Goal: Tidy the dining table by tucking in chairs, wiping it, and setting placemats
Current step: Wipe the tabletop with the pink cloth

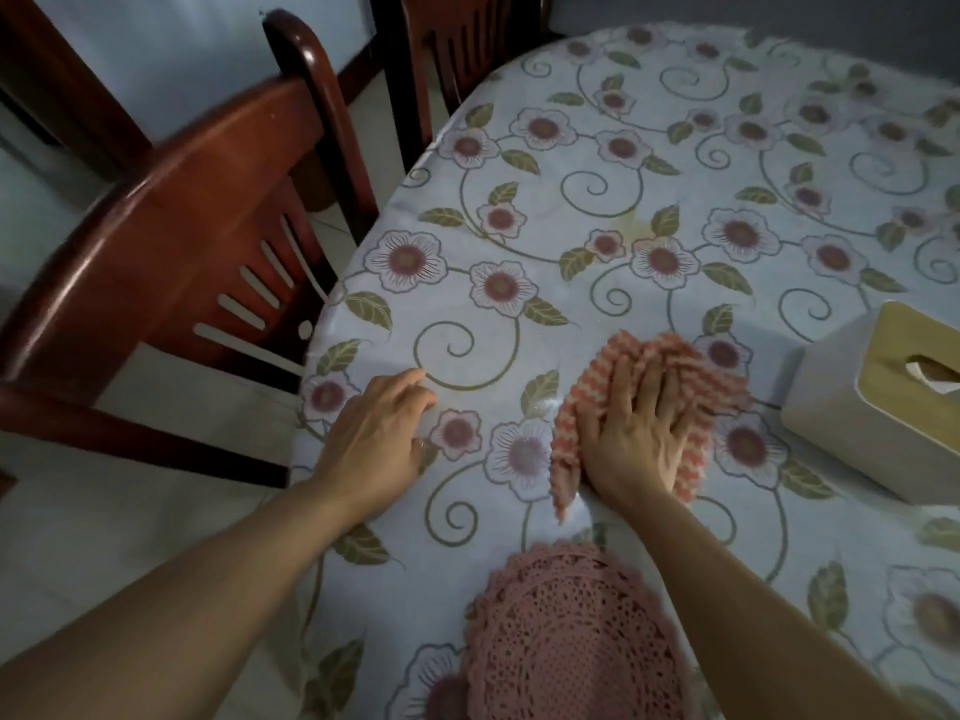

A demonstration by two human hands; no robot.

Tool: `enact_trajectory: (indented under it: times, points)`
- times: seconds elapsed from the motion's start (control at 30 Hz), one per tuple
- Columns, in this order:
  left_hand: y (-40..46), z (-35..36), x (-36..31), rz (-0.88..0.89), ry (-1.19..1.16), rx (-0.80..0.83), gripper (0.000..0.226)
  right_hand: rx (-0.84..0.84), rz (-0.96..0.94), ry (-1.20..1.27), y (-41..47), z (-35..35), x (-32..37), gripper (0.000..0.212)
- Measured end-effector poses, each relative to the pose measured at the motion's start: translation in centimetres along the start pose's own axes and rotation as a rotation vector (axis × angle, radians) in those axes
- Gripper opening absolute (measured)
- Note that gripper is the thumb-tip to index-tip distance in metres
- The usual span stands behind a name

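Wiping step: right hand [636, 439] is pressing the pink striped cloth [670, 376] flat, fingers spread, on the floral tablecloth [675, 163] near centre. Left hand [376, 439] is resting beside it, fingers loosely curled, empty. Crocheted placemat [566, 641] is waiting at near edge; next, likely sweeping towards the tissue box [878, 407].

no readable text, no labels, no brands, no numbers

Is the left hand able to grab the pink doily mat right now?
Probably yes. The left hand rests open on the tablecloth, holding nothing, and the pink placemat lies close by, with nothing between them.
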State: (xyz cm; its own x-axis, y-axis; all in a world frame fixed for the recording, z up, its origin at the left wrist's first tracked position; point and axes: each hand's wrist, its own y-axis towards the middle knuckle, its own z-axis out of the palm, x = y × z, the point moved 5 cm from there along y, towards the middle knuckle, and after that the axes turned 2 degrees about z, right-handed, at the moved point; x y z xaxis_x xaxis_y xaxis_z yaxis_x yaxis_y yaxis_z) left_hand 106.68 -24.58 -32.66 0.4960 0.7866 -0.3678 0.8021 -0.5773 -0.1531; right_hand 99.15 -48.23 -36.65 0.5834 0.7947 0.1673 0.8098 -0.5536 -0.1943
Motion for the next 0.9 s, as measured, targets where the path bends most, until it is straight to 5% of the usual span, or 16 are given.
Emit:
enact_trajectory:
  times: [0.1,0.33,0.47,0.73,0.9]
  points:
    - [0.7,-0.8,2.0,0.033,0.003,0.019,0.041,0.038,0.040,0.037,-1.1,0.7,3.8,0.081]
    - [1.5,-2.1,4.9,0.186,0.063,0.113,0.050,0.006,-0.227,0.094,-10.0,4.5,17.3,0.068]
    - [2.3,-2.3,5.1,0.229,0.061,0.159,0.054,-0.014,-0.222,0.048,-11.1,4.7,17.8,0.071]
    - [7.0,-2.8,3.6,0.350,0.168,0.213,0.047,-0.072,0.287,0.084,-5.8,2.6,10.2,0.073]
    - [11.5,-2.3,1.5,0.398,0.201,0.247,0.051,-0.144,0.445,0.098,-1.3,1.2,6.4,0.073]
